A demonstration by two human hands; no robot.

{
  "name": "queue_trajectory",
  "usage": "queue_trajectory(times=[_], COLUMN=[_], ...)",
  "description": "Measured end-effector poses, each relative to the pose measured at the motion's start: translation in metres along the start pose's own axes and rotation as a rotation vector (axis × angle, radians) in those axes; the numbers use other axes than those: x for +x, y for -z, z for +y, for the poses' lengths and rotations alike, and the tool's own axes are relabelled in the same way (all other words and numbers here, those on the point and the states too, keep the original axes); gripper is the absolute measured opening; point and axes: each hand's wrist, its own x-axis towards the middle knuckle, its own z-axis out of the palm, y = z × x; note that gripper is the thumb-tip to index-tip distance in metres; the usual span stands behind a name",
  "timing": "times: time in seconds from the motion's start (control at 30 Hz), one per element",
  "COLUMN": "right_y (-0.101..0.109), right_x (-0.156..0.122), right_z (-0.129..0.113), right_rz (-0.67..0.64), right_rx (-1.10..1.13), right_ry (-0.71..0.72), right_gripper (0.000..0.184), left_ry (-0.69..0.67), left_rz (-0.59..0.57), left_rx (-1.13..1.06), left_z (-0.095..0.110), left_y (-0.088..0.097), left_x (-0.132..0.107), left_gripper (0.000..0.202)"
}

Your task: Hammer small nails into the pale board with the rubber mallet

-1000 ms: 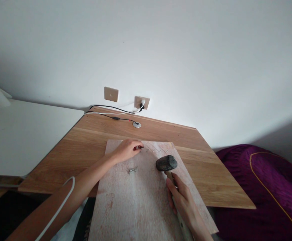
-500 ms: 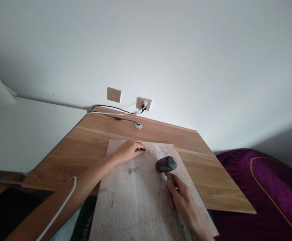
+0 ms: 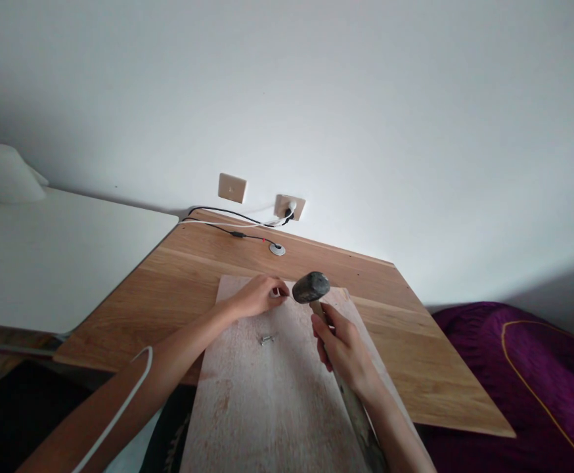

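Over the far part of a pale, worn wooden board (image 3: 262, 401), my right hand (image 3: 343, 345) grips the handle of a mallet (image 3: 311, 287) with a dark, blocky head. The mallet's head is raised just right of my left fingertips. My left hand (image 3: 262, 295) rests near the board's far edge, thumb and fingers pinched on what looks like a nail, mostly hidden. A few loose silver nails (image 3: 267, 339) lie on the board, nearer to me than my left hand. The mallet hides the board's surface behind its head.
The board lies on a wooden desk (image 3: 169, 282) against a white wall. Cables (image 3: 238, 234) run along the desk's back to a wall socket (image 3: 287, 206). A white tabletop (image 3: 70, 263) adjoins at left; a purple cushioned seat (image 3: 538, 368) stands at right.
My right hand has lifted the mallet up and to the left, closer to my left fingertips. The row of nails seen earlier is now covered. My view has shifted slightly.
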Motion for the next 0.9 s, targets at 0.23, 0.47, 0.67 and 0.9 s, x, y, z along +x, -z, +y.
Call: queue_trajectory(times=[0.23, 0.47, 0.67, 0.9], right_y=[-0.011, -0.004, 0.002, -0.006], right_x=[0.013, 0.007, 0.004, 0.007], right_z=[-0.009, 0.008, 0.015, -0.001], right_rz=[-0.048, 0.027, 0.031, 0.013], right_rx=[-0.098, -0.017, -0.001, -0.048], right_ry=[-0.017, -0.028, -0.044, 0.005], right_gripper=[0.028, 0.032, 0.032, 0.034], left_ry=[-0.021, 0.007, -0.032, -0.017], left_rz=[0.049, 0.024, 0.004, -0.019], left_rx=[0.026, 0.109, 0.101, 0.132], left_z=[0.001, 0.0, -0.002, 0.004], left_y=[0.001, -0.003, -0.005, 0.001], left_x=[-0.002, -0.001, 0.002, -0.003], left_gripper=[0.05, 0.011, 0.004, 0.042])
